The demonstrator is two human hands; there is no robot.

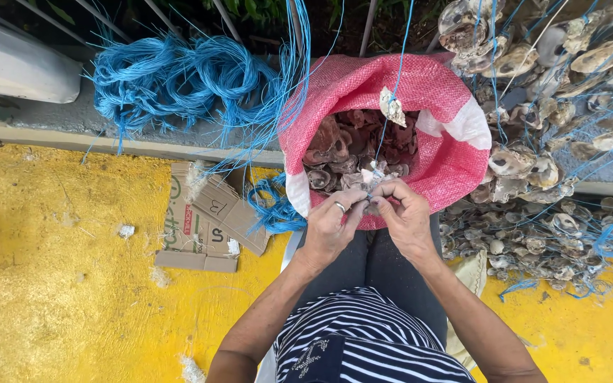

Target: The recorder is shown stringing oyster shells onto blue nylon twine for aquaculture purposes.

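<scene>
My left hand (329, 225), with a ring on one finger, and my right hand (407, 216) meet over the near rim of a pink woven sack (448, 159). Together they pinch a pale oyster shell (374, 175) and the thin blue string (394, 85) that runs up from it. Another shell (392, 106) hangs higher on the same string. The sack is open and holds several brownish shells (338, 145). It stands between my knees, against my dark trousers.
Bundles of blue cord (172, 74) lie on a concrete ledge at the back left. Strings of threaded shells (555, 128) pile up at the right. Flattened cardboard (203, 220) lies on the yellow floor (58, 284) at left.
</scene>
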